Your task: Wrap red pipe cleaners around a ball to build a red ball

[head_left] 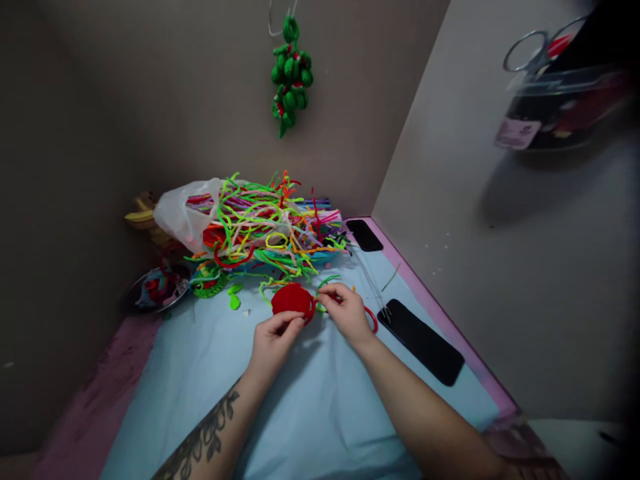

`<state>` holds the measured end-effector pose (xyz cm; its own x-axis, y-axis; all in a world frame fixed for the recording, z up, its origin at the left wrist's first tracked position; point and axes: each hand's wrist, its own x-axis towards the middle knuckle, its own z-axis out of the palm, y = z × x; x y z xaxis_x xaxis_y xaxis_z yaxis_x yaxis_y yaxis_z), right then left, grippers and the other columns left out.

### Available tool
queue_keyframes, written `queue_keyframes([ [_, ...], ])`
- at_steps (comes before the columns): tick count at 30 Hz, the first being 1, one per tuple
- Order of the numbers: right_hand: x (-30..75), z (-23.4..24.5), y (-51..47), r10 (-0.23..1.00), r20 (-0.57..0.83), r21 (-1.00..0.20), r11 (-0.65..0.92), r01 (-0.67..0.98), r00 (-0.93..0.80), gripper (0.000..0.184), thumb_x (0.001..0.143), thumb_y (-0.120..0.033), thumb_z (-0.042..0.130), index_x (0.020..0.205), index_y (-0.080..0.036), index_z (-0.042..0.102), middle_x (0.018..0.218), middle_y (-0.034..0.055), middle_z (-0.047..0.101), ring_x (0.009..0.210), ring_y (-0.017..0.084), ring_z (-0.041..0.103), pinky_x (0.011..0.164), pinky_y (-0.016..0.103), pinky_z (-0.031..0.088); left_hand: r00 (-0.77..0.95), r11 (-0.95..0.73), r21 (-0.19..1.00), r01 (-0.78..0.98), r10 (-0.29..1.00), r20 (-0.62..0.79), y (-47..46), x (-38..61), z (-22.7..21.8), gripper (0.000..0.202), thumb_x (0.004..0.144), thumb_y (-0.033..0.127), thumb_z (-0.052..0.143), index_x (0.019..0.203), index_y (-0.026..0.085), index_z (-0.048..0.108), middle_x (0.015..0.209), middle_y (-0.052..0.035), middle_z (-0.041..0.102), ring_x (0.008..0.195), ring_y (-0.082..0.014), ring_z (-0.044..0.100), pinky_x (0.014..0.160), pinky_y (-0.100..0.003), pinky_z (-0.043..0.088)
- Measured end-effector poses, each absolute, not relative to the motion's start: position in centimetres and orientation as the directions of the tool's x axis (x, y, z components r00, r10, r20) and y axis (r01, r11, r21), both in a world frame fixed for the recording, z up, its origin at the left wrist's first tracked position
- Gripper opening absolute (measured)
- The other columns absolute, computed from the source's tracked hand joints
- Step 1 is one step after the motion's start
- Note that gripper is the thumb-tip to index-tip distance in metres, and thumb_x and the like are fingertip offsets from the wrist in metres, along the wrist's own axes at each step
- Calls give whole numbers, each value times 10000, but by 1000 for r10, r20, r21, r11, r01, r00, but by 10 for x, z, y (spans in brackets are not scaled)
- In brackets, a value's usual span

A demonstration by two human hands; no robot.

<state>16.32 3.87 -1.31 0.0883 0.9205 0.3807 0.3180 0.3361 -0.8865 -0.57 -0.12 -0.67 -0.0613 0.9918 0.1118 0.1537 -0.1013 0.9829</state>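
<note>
A round red fuzzy disc [290, 300], which looks made of coiled pipe cleaner, is held above the blue-covered table. My left hand [277, 337] pinches its lower right edge between thumb and fingertips. Just right of the disc, my right hand [345, 308] is closed in a pinch on a short red pipe cleaner end that joins the disc's edge. The exact grip is partly hidden by the fingers. A red curved loop [373, 320] shows beyond my right wrist; the rest of it is covered.
Behind the hands lies a heap of colourful pipe cleaners [265, 220] with a white plastic bag [185, 217]. A metal bowl [135, 300] stands left. To the right are a black phone [425, 343] and a smaller dark object [365, 235]. A green ornament [290, 80] hangs on the wall.
</note>
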Motion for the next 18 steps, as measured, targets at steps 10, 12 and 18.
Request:
queue_keyframes([
  [10,148,-11,23,847,529,-746,443,498,39,44,751,-267,673,787,-255,695,1297,68,474,1251,286,373,1055,499,277,-171,-82,996,-21,982,78,4,-12,-7,296,753,376,639,951,165,698,745,-25,669,544,-101,524,520,-209,440],
  [12,145,-14,25,899,437,-822,383,422,37,71,744,-288,680,795,-242,699,1318,80,466,1250,286,388,1051,489,289,-135,-82,996,-17,988,79,2,-10,-8,374,763,367,633,1075,162,656,748,-26,666,535,-96,520,517,-207,443],
  [18,144,-22,28,971,237,-951,232,203,2,163,775,-352,645,725,-197,659,1384,110,419,1256,260,427,1050,449,305,-42,-106,992,-75,994,103,-2,-1,-10,720,800,328,595,1429,237,256,1195,-118,603,709,-116,609,545,-195,473],
])
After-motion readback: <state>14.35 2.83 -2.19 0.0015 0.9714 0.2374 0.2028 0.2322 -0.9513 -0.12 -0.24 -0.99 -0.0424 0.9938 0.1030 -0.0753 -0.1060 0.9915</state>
